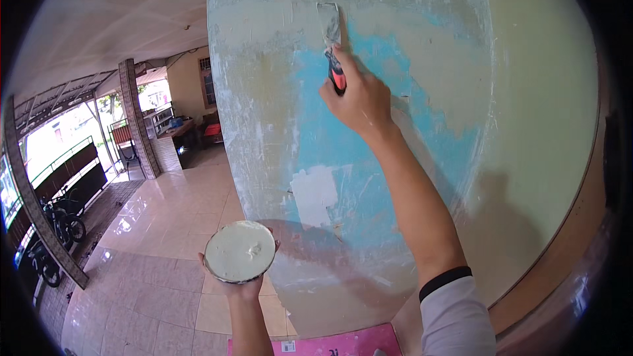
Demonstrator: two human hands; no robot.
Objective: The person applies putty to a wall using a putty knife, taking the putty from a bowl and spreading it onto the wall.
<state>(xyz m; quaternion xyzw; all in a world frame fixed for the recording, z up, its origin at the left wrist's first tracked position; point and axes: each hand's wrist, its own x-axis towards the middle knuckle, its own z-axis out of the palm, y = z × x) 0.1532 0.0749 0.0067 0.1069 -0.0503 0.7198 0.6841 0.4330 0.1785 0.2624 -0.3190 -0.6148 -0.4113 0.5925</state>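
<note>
Putty knife [333, 33] high on the patchy wall [343, 145]; tray [227, 280] of pale paste [234, 250] lower left.
Your right hand [362, 99] grips the handle, forefinger toward the blade, likely for pressure control; your left hand [241, 287] cups the tray underneath, fingers round its rim, probably keeping paste steady.

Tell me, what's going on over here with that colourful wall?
A person's right-hand grip holds a scraper with a red and black handle, its blade up at the patchy pale and turquoise wall. The left-hand grip supports a round disc from below, lower down. A small pale lump sits on top of it. A whitish patch shows on the wall below the scraper.
</note>
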